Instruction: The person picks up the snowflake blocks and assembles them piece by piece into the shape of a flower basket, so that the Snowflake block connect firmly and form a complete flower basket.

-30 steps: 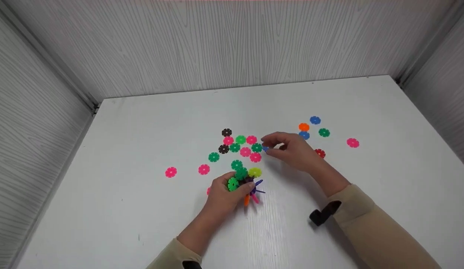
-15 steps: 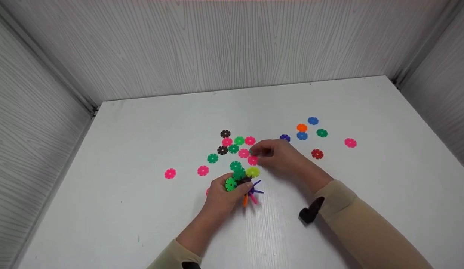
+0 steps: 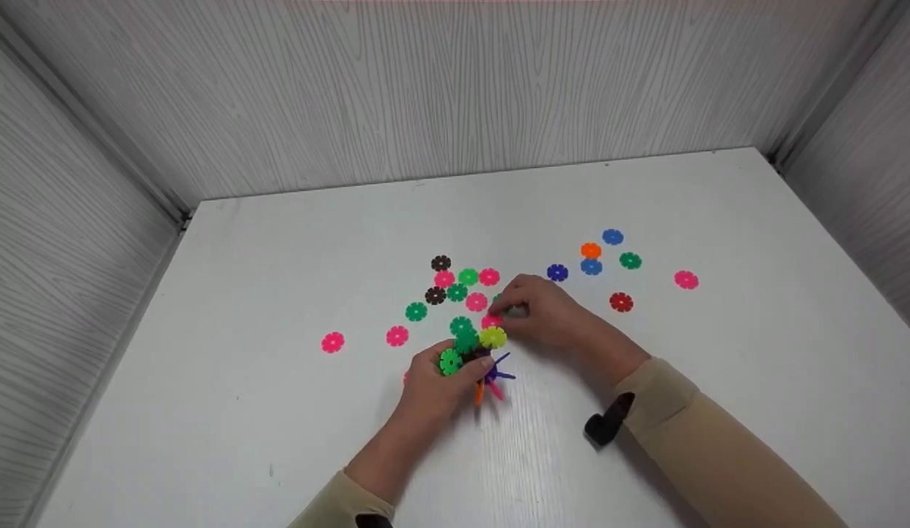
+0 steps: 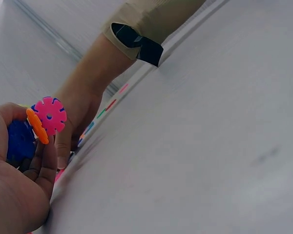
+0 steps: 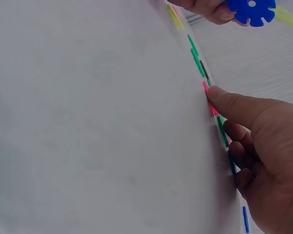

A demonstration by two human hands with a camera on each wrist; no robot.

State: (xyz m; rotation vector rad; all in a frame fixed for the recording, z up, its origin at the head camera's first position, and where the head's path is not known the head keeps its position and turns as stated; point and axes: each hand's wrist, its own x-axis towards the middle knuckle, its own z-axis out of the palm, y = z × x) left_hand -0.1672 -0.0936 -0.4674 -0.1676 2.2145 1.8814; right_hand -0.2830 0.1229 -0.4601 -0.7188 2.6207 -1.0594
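My left hand (image 3: pixel 465 363) grips a cluster of interlocked snowflake discs (image 3: pixel 478 356) just above the white table; green, yellow, purple, orange and pink discs stick out of it. The left wrist view shows the cluster's pink disc (image 4: pixel 49 114), orange disc (image 4: pixel 37 126) and blue disc (image 4: pixel 19 141) against my curled fingers. My right hand (image 3: pixel 502 312) is down on the table just behind the cluster. Its thumb (image 5: pixel 217 97) and curled fingers pinch a loose pink disc (image 3: pixel 491 320) lying flat. A green disc beside it is mostly hidden under the fingers.
Loose discs lie scattered: a pink, green and brown group (image 3: pixel 458 286) behind the hands, two pink discs (image 3: pixel 332 342) at the left, and blue (image 3: pixel 557 273), orange (image 3: pixel 591 250), green (image 3: pixel 630 260), red (image 3: pixel 620 302) and pink (image 3: pixel 685 279) ones at the right. Grey walls (image 3: pixel 455 95) enclose the table on three sides.
My right hand has slid left and nearer to me, onto the pink disc beside the cluster. A dark blue disc now lies uncovered behind it. The left hand has barely moved.
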